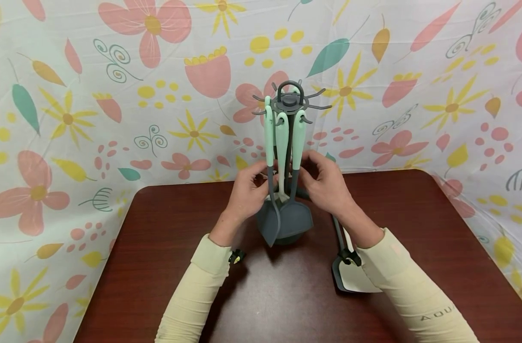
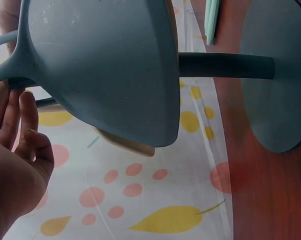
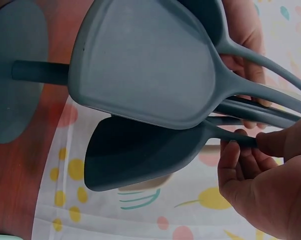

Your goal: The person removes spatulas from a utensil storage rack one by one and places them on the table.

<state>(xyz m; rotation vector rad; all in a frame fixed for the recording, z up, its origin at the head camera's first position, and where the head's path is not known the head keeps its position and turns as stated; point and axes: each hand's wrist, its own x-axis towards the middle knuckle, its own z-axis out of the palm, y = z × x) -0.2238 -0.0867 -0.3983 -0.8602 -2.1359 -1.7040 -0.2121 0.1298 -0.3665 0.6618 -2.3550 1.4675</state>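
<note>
A dark grey utensil stand (image 1: pixel 290 100) rises from the table, its top ringed with curved hooks. Several utensils with mint handles (image 1: pixel 282 138) hang there, a broad turner (image 3: pixel 145 60) at the front. My right hand (image 1: pixel 327 183) pinches the thin neck of a dark grey spatula (image 3: pixel 140 157) on the stand's right side. From the other side, my left hand (image 1: pixel 248 190) grips the stand's pole behind the hanging utensils, its fingertips showing past the pole in the right wrist view. The front utensils partly hide both sets of fingers. A pale blade (image 2: pixel 125 142) shows behind the turner.
On the brown table (image 1: pixel 158 267), a grey-edged utensil (image 1: pixel 338 276) and a pale one (image 1: pixel 359 278) lie under my right forearm. The round stand base (image 2: pixel 275 100) sits on the tabletop. A flower-printed cloth (image 1: pixel 192 95) hangs behind the table.
</note>
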